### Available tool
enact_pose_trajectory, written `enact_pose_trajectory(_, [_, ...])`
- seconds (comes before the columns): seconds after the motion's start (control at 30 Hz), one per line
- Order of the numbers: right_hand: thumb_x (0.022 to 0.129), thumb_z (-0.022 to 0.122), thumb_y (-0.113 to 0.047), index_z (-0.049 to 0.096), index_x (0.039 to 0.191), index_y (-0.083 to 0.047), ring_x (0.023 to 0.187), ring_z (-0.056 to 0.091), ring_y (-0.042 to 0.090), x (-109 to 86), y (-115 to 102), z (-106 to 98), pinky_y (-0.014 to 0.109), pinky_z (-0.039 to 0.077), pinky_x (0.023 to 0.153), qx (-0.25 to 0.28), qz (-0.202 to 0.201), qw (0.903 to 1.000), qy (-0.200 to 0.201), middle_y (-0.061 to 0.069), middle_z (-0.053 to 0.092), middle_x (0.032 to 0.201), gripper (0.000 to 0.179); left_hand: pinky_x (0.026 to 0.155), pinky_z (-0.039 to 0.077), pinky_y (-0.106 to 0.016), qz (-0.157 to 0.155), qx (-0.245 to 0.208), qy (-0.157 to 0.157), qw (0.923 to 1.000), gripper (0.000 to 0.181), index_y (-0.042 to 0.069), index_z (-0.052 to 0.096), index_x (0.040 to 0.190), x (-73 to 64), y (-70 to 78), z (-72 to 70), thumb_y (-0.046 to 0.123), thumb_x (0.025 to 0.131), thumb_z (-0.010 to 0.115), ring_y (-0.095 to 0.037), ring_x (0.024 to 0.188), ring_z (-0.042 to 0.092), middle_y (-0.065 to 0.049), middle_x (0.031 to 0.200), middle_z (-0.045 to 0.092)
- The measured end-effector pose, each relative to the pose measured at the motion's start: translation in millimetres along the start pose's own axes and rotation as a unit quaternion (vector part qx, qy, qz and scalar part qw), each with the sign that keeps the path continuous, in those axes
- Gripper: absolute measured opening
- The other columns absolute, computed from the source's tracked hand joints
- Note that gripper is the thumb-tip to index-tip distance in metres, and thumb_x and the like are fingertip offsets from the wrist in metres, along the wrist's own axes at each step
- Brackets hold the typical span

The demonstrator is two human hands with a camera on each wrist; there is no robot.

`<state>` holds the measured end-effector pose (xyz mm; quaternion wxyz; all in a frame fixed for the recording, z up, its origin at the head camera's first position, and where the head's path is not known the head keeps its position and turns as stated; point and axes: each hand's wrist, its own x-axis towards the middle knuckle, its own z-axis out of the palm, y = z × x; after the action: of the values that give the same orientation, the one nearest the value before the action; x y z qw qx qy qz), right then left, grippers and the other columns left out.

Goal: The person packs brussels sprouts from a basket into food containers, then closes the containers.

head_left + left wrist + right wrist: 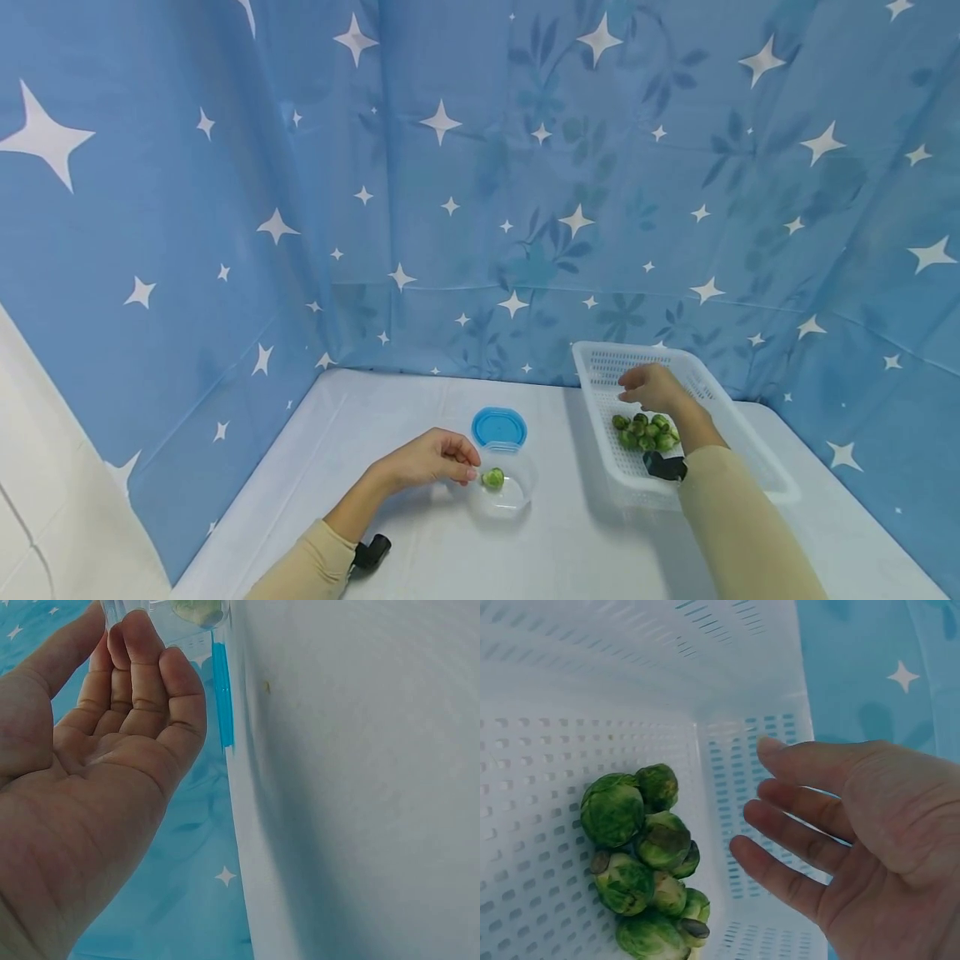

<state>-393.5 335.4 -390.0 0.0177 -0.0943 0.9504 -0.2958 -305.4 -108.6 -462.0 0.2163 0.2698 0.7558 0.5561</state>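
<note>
White all the way across, this surface [555, 554], smooth but for faint creases down the left side, and its far edge runs right along the blue backdrop! There are 3 pieces of plasticware on it. Near the middle sits a clear plastic tub [520, 492], open side up; just beyond it, a round blue lid [499, 427] lies flat, and whether those 2 touch, you can't tell. Over on the right, a white perforated basket [609, 387] stands at a slant, casting a soft shadow. And 1 tiny yellow-brown speck [266, 687], too small to identify!
</note>
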Motion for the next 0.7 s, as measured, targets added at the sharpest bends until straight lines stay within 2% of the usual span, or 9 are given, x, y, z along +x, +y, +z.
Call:
enact_pose_trajectory(0.2, [0.098, 0.071, -0.011, 0.063, 0.133, 0.010, 0.110, 0.069, 0.043, -1.0, 3, 2, 0.049, 0.062, 0.083, -0.006, 0.022, 0.9992, -0.032, 0.032, 0.064, 0.132, 0.042, 0.078, 0.056, -0.034, -0.001, 0.002, 0.001, 1.0000, 0.026, -0.004, 0.070, 0.113, 0.5, 0.9, 0.3, 0.016, 0.097, 0.075, -0.015, 0.086, 0.068, -0.001, 0.096, 0.072])
enact_pose_trajectory(0.5, [0.097, 0.072, -0.009, 0.065, 0.132, 0.008, 0.109, 0.068, 0.038, -4.2, 6, 6, 0.049, 0.061, 0.083, -0.021, 0.026, 0.9968, -0.073, 0.027, 0.067, 0.128, 0.040, 0.077, 0.055, -0.033, -0.001, 0.002, 0.002, 1.0000, 0.026, -0.004, 0.070, 0.113, 0.8, -1.2, 0.0, 0.016, 0.097, 0.075, -0.016, 0.085, 0.067, -0.001, 0.096, 0.072])
enact_pose_trajectory(0.7, [0.096, 0.073, -0.011, 0.067, 0.130, 0.006, 0.109, 0.068, 0.036, 0.5, 15, 10, 0.045, 0.061, 0.078, -0.024, 0.030, 0.9954, -0.087, 0.025, 0.069, 0.126, 0.038, 0.078, 0.056, -0.034, 0.002, 0.000, 0.000, 1.0000, 0.027, -0.005, 0.070, 0.113, 0.4, -0.6, 0.2, 0.016, 0.097, 0.075, -0.016, 0.085, 0.068, -0.001, 0.096, 0.072])
